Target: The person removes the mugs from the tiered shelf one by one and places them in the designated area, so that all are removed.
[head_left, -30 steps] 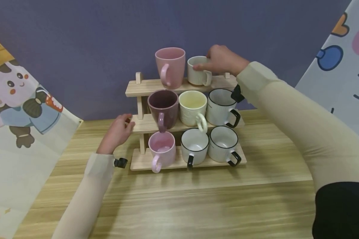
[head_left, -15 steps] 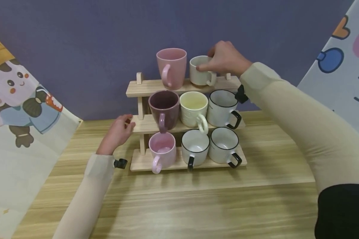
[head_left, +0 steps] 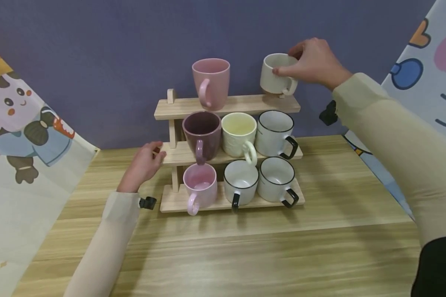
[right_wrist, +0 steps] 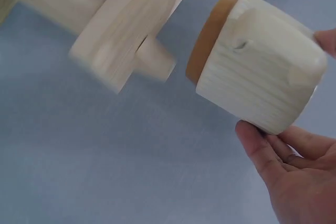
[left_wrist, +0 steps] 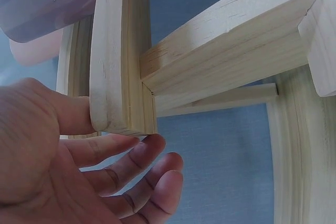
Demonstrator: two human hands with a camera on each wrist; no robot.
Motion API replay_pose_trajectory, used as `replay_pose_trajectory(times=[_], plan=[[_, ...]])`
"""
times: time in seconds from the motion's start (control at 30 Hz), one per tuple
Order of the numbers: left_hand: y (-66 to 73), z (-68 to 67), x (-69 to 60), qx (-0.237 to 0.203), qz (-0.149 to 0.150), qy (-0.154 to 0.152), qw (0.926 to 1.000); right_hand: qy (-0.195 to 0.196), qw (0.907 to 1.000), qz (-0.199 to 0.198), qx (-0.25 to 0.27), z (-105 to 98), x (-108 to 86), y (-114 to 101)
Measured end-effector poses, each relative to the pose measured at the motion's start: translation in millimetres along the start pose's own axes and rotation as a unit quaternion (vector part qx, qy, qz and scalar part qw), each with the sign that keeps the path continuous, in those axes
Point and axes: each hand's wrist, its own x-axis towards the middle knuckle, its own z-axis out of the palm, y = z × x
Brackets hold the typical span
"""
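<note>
My right hand (head_left: 317, 64) pinches a small off-white mug (head_left: 269, 78) by its rim, thumb in front and fingers behind. The mug is raised just above the right end of the top tier of a wooden rack (head_left: 241, 105). Its ribbed side and tan base show in the right wrist view, where the right hand (right_wrist: 299, 177) holds it near the rim. At the rack's left, my left hand (head_left: 144, 165) grips the end of the middle board; in the left wrist view its thumb and fingers lie around the board end (left_wrist: 121, 77). A pink mug (head_left: 217, 84) stands on the top tier.
The middle tier bears a plum mug (head_left: 208, 142), a pale yellow mug (head_left: 234, 142) and a black-rimmed white mug (head_left: 269, 138). Below are a light pink mug (head_left: 206, 196) and two black-rimmed mugs. The rack stands on a wood-grain table (head_left: 223, 255) against a blue-grey backdrop (head_left: 115, 62).
My right hand has lifted the off-white mug from the top tier and moved it right and up, away from the pink mug. The left hand stays at the rack.
</note>
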Motion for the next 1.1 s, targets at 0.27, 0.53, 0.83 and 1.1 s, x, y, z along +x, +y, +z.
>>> replay_pose_trajectory(times=[0.27,0.53,0.83,1.1], plan=[[-1.2,-0.5,2.3,0.008,0.004,0.002,1.0,0.028,0.9982,0.053,0.006,-23,-18.2,59],[-3.7,-2.4,-0.9,0.011,-0.005,-0.003,0.9999,0.015,0.9966,0.081,-0.004,-9,-41.4,109],[-4.6,-4.7,-6.4,0.011,-0.007,-0.002,0.9999,0.009,0.9979,0.064,0.007,36,-65.0,139],[-7.2,-8.1,-9.9,0.011,-0.005,0.006,0.9999,-0.001,0.9988,0.042,0.027,89,-72.9,160]])
